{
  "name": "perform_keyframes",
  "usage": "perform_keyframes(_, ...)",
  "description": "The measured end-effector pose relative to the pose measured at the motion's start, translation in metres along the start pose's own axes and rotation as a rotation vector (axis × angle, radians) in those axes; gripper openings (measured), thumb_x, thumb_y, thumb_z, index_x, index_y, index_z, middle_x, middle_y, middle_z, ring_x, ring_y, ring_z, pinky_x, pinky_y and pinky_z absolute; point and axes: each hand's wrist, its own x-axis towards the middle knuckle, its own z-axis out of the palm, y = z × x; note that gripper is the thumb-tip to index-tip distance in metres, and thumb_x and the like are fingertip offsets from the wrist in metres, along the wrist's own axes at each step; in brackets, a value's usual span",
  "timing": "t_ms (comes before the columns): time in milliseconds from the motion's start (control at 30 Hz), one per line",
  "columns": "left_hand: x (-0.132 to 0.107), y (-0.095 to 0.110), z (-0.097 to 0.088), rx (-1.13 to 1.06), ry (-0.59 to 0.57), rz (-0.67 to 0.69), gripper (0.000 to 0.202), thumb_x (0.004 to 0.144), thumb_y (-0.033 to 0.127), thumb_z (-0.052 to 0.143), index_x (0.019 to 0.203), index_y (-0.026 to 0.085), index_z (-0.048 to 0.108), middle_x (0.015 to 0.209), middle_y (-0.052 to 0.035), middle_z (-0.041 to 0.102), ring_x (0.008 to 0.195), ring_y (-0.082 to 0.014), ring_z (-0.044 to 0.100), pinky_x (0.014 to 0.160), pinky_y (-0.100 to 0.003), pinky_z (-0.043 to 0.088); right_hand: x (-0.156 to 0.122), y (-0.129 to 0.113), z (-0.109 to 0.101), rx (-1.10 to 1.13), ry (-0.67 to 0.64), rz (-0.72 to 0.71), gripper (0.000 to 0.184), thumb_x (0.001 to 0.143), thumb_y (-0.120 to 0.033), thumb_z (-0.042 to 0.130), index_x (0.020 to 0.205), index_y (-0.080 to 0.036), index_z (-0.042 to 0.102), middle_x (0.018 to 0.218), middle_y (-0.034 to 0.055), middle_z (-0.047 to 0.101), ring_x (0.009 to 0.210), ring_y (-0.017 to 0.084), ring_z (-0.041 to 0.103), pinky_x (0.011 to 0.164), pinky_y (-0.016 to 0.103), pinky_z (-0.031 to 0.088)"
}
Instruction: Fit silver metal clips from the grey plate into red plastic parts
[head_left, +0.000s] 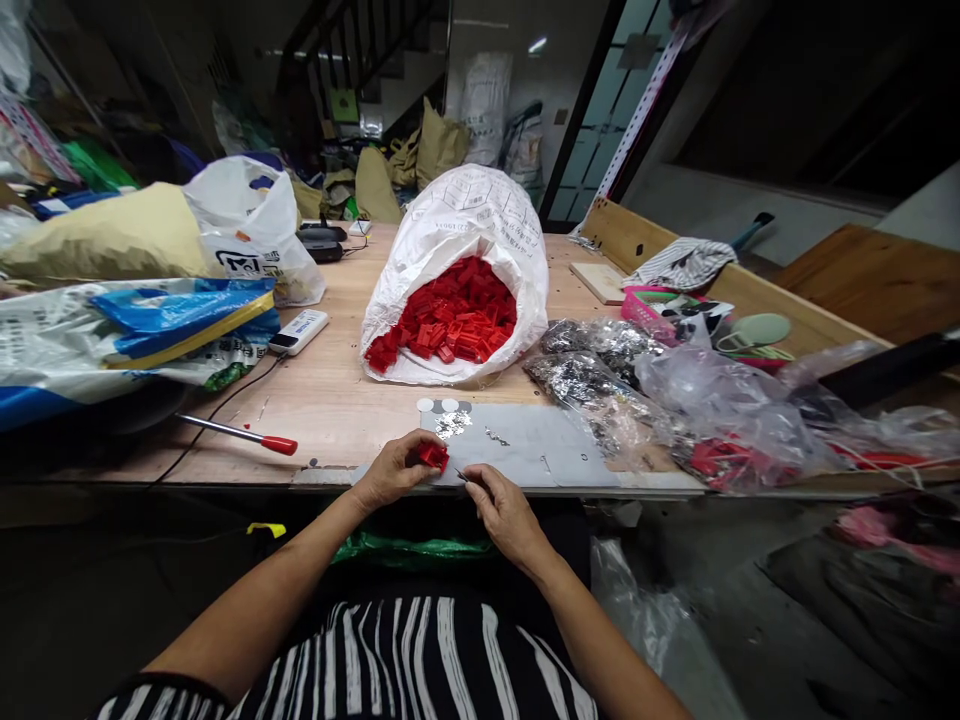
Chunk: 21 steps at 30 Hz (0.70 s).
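Note:
My left hand [401, 468] is closed around a small red plastic piece [433, 456] just above the front edge of the table. Close beside it, my right hand [501, 505] pinches a thin dark pointed thing [460, 475], too small to name, with its tip near the red piece. Under and beyond both hands lies a grey mat [525, 440]. On the mat sits a little heap of shiny metal bits [452, 425], with a few more bits [496, 436] to its right. Behind the mat, a white woven sack [472, 210] lies with its mouth towards me, full of red plastic pieces [465, 310].
Clear bags of metal parts [592, 370] and crumpled plastic bags [720, 390] crowd the right side. A red-handled screwdriver-like tool [277, 444], a white device [300, 332] with a cable and large packed bags [135, 330] are on the left. A wooden board [697, 265] edges the right.

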Motion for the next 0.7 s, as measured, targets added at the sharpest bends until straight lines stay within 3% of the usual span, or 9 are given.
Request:
perform_keyframes(167, -0.002, 0.010, 0.003, -0.156, 0.081, -0.009, 0.031, 0.072, 0.016, 0.070, 0.101, 0.018, 0.060, 0.102, -0.0060, 0.063, 0.094, -0.0173, 0.060, 0.086, -0.031, 0.046, -0.001, -0.007, -0.006, -0.007, -0.007, 0.024, 0.026, 0.093, -0.029, 0.040, 0.111, -0.022, 0.057, 0.079, 0.0002, 0.064, 0.072, 0.015, 0.059, 0.071, 0.025, 0.043)
perform_keyframes(333, -0.013, 0.037, 0.014, -0.366, 0.176, -0.098, 0.041, 0.072, 0.018, 0.071, 0.111, 0.020, 0.058, 0.100, -0.0054, 0.067, 0.095, -0.0176, 0.061, 0.086, -0.029, 0.045, 0.002, -0.018, -0.015, -0.010, -0.059, 0.011, 0.040, 0.095, -0.033, 0.039, 0.135, -0.027, 0.043, 0.069, -0.0040, 0.061, 0.064, 0.013, 0.056, 0.070, 0.024, 0.042)
perform_keyframes(533, -0.022, 0.058, 0.022, -0.922, 0.226, -0.317, 0.012, 0.077, 0.019, 0.069, 0.080, 0.016, 0.058, 0.087, -0.0036, 0.069, 0.085, -0.0147, 0.065, 0.082, -0.027, 0.049, 0.008, -0.035, -0.013, 0.008, -0.122, -0.074, 0.044, 0.095, -0.032, 0.041, 0.139, -0.028, 0.041, 0.068, -0.0039, 0.061, 0.063, 0.012, 0.056, 0.069, 0.023, 0.042)
perform_keyframes(700, -0.027, 0.057, 0.024, -1.170, 0.307, -0.462, 0.005, 0.081, 0.015, 0.063, 0.079, 0.013, 0.059, 0.081, -0.0049, 0.070, 0.078, -0.0144, 0.068, 0.085, -0.031, 0.052, 0.011, -0.044, -0.011, 0.025, -0.124, -0.122, 0.040, 0.095, -0.033, 0.042, 0.135, -0.027, 0.046, 0.066, -0.0038, 0.060, 0.061, 0.011, 0.056, 0.066, 0.022, 0.043)
